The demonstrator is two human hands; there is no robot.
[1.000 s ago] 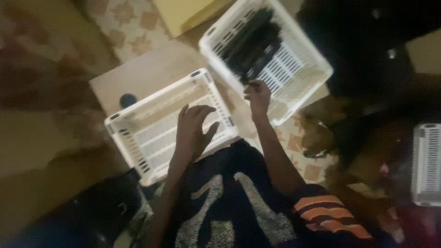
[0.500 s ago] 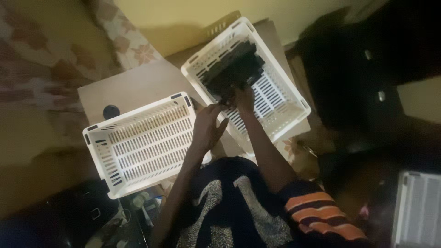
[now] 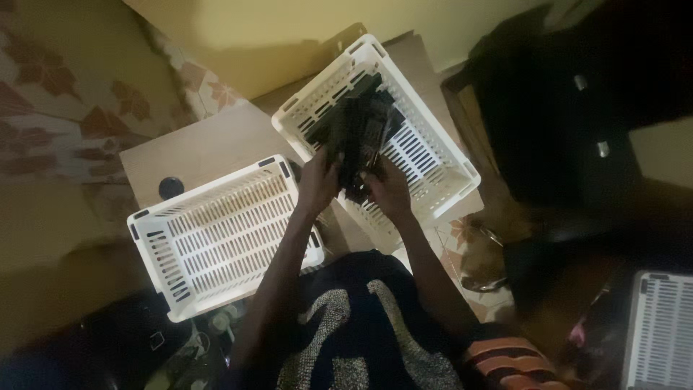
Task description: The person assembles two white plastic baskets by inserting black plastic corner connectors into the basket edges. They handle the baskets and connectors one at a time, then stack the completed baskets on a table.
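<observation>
Left hand [image 3: 317,180] moved from slotted white basket [image 3: 216,235] on counter [image 3: 206,141] to join right hand [image 3: 390,191]; both now grasp, apparently, black bundle [image 3: 359,133] lying in far white basket [image 3: 433,162]. Blur hides finger detail.

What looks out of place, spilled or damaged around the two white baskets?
Nothing stands out. The dark pieces sit piled inside the far white basket, none spilled. Both hands, left and right, reach into that pile. The near white basket looks intact. The picture is dim.
</observation>
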